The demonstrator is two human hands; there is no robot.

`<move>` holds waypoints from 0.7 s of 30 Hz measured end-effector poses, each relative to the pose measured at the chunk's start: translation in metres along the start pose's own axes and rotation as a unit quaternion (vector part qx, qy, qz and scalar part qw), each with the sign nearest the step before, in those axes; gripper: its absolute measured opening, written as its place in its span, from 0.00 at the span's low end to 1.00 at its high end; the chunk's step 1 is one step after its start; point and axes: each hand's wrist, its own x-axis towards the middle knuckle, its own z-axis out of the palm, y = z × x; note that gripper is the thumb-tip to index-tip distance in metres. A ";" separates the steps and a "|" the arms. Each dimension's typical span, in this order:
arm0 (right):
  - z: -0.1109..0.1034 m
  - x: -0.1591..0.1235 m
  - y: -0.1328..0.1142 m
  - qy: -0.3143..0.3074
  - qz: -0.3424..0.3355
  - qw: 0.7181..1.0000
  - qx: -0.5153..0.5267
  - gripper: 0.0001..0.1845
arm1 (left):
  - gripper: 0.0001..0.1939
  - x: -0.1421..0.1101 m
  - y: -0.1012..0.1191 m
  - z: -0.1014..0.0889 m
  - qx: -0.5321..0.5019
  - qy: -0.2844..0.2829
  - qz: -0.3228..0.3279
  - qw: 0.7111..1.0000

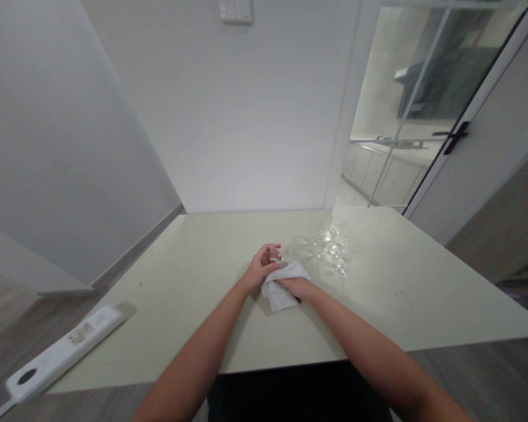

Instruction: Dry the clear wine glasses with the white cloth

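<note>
Near the middle of the table, my left hand (261,265) is closed around a small clear glass (275,254). A white cloth (282,296) hangs from my right hand (298,287), whose fingers are partly hidden in its folds. The upper part of the cloth presses against the near side of the glass, between the two hands. To the right of my hands stands a cluster of several clear glass pieces (333,246). They are shiny and see-through, so their separate outlines are hard to make out.
The pale table (180,293) meets a white wall at its far edge. A white power strip (66,351) lies over its left front edge, with a cord leading off. At the back right is a glass-paned door (387,117) with a black handle (455,138).
</note>
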 end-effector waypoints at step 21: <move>-0.004 0.008 -0.003 0.050 -0.024 0.998 0.002 0.21 | 0.22 0.008 -0.006 -0.010 -0.033 0.160 0.015 0.987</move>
